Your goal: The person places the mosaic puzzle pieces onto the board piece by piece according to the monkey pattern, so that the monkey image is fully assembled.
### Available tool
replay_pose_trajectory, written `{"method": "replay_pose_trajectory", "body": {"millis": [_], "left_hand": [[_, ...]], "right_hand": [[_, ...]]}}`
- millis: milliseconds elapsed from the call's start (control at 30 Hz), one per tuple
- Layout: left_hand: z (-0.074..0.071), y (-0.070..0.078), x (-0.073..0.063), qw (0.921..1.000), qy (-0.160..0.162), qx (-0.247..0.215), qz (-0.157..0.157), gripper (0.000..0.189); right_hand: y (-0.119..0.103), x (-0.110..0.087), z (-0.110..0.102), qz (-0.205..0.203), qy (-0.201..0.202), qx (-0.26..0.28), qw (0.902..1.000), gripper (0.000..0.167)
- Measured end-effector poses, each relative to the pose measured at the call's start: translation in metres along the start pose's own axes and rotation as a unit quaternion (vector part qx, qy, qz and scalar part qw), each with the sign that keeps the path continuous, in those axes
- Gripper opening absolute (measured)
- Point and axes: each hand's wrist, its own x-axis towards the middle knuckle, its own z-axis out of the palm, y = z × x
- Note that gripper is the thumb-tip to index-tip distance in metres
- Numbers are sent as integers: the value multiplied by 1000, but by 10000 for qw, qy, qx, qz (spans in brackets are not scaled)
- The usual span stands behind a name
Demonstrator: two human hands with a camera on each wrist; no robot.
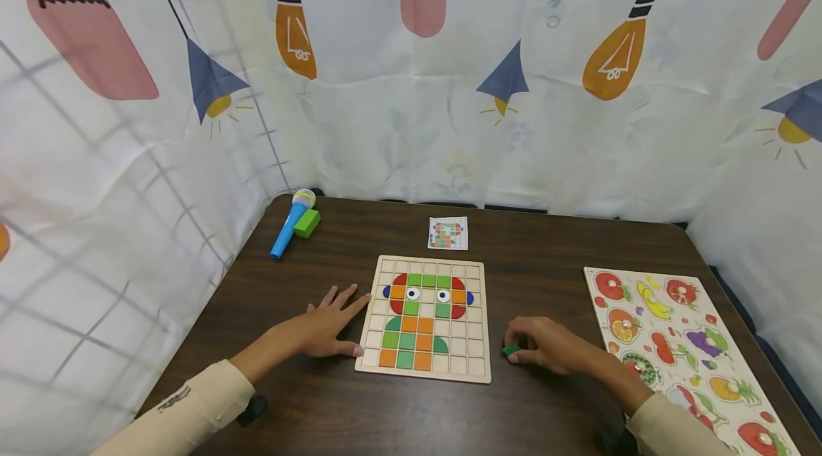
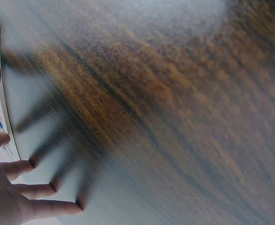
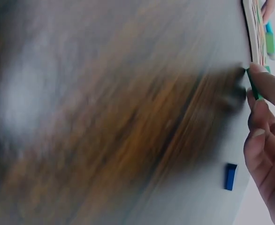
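Observation:
A wooden grid board (image 1: 477, 374) lies on the table, bearing a figure of red, green, orange and blue pieces with two eye pieces. My left hand (image 1: 327, 325) spreads its fingers at the board's left edge, the thumb and a fingertip touching it. To the right of the board, my right hand (image 1: 549, 345) pinches a small green piece (image 1: 510, 350) between thumb and fingers, just over the table. The right wrist view shows the same green piece (image 3: 253, 85) edge-on, its exact shape partly hidden. Below that hand there, a small blue piece (image 3: 230, 176) lies on the table.
Behind the board lies a small picture card (image 1: 448, 233) with a similar coloured figure. A blue toy microphone (image 1: 290, 228) and a green block (image 1: 307, 223) lie at the back left. At the right is a fruit puzzle board (image 1: 668, 331). Printed curtains hang around the table.

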Motion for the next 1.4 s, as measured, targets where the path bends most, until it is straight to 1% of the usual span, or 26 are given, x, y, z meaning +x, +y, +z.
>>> {"method": "replay_pose_trajectory", "body": {"millis": [100,267,333,500,633,733,833,967,1033,1100,1267,1400], "left_hand": [[0,-1,0,10000,5,-11,14,97],[0,-1,1,10000,8,-28,23,98],[1,-1,1,10000,5,-24,21,97],[0,-1,0,10000,-9,-10,52,98],[0,0,-1,10000,-18,-12,56,98],[0,0,-2,10000,-27,-15,47,97],[-1,1,-2,10000,-39,9,42,96],[-1,1,-2,10000,-58,10,43,96],[0,1,-2,10000,-67,-6,41,96],[0,0,-2,10000,-69,-29,48,96],[0,-1,-1,9999,-66,-27,82,96],[0,-2,-1,9999,-80,-16,141,93]], "right_hand": [[-3,2,2,-44,26,310,9995,7],[-13,7,1,242,64,1027,9944,6],[-18,11,-1,281,96,1204,9923,7],[-28,22,-3,126,235,1198,9924,18],[-35,32,-2,-197,350,1135,9927,24],[-40,41,1,-440,367,1113,9921,24],[-46,50,2,-522,273,1028,9930,24],[-55,62,4,-454,106,885,9950,31],[-58,69,6,-449,56,926,9947,34],[-62,75,9,-490,39,941,9943,33],[-73,93,18,-748,-110,909,9930,26],[-84,109,30,-781,-259,768,9936,31]]}}
